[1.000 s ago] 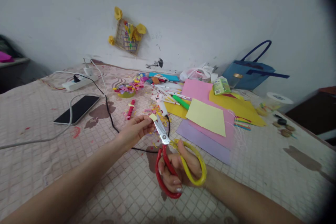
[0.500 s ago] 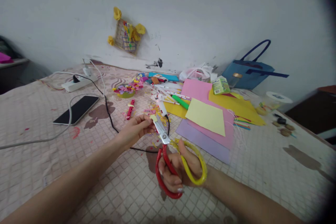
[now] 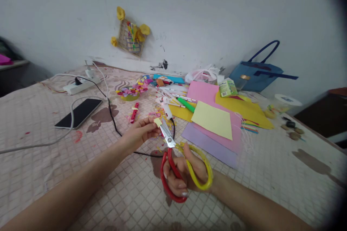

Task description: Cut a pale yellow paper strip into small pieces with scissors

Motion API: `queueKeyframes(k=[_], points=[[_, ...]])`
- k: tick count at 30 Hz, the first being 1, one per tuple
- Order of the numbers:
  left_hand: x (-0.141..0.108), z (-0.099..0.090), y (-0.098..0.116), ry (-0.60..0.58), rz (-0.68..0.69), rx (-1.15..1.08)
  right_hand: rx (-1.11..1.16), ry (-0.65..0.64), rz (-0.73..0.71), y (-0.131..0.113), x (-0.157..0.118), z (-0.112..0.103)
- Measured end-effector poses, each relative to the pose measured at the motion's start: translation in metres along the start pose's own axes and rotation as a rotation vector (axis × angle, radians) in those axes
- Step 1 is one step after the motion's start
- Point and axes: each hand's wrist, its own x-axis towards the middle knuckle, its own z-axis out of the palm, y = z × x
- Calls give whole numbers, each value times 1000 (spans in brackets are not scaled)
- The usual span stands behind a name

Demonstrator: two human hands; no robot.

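Scissors [image 3: 169, 140] are shifting only slightly since the earlier frame; the right hand [image 3: 187, 169] is gripping their handles. The left hand's fingers [image 3: 148, 128] are pinching a small pale-yellow paper piece [image 3: 157, 122] at the blade tips, partly hiding its edge. Whether blades are cutting, one cannot tell.

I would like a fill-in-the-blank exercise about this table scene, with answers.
1. The right hand holds metal scissors with yellow and ____ handles.
2. The left hand pinches a small flat piece coloured pale ____.
3. The tan lattice frame with yellow flowers hangs on the ____.

Answers: red; yellow; wall.
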Motion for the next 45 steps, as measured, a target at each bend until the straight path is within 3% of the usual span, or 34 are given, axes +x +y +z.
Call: queueKeyframes(k=[11,24,32,45], points=[[5,-1,0,-49,-17,-72,-52,46,-13,4,2,-4],[-2,2,2,33,-33,31,-169,139,-3,10,5,-2],[0,-2,2,18,-43,31,-205,268,-35,16,5,-1],[0,-1,3,18,-27,53,-189,335,-39,21,5,-3]])
